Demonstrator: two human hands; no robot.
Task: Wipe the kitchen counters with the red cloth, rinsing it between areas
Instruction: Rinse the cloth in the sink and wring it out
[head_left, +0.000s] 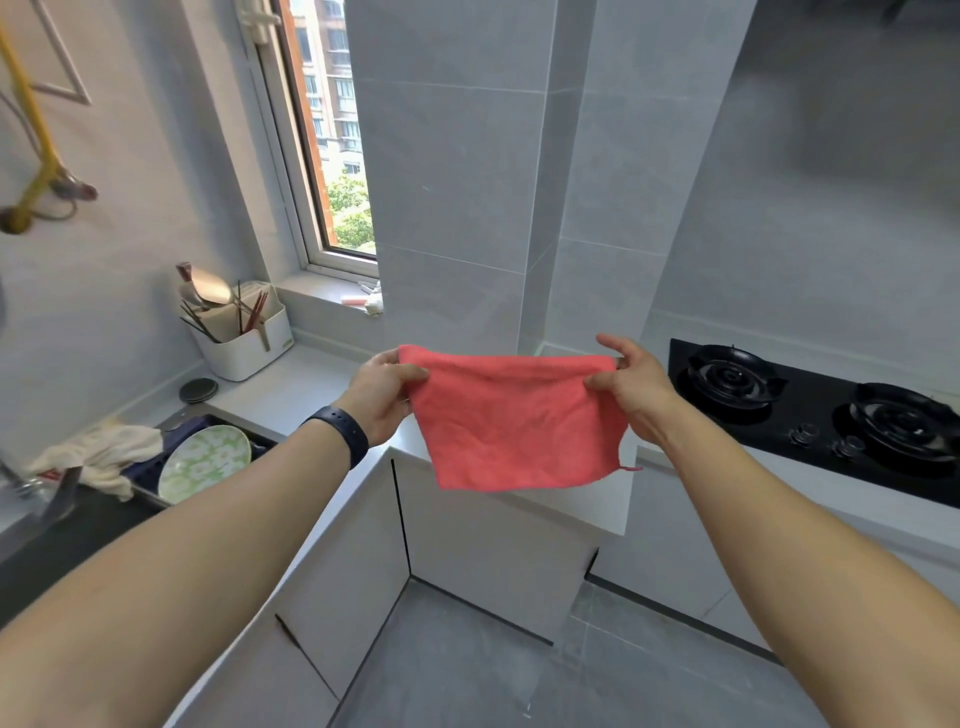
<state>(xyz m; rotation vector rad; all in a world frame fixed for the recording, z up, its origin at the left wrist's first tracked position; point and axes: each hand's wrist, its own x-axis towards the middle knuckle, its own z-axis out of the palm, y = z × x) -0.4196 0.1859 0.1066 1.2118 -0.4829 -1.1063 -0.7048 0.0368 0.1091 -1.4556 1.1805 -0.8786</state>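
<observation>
Head view: left hand (382, 395) and right hand (631, 382) pinch the top corners of the cloth (519, 421), spread in the air above the counter (291, 395). Wiping seems not yet underway here; sink (78, 530) sits near left for rinsing.

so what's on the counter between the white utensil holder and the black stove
Bare grey counter in the head view. Between utensil holder and stove, only the red cloth crosses, held in the air by the left hand and right hand.

Both bare forearms extended forward. Left hand (382, 392): thumb and fingers pinched; dark band on wrist. Right hand (631, 382): pinched, index finger raised.
</observation>
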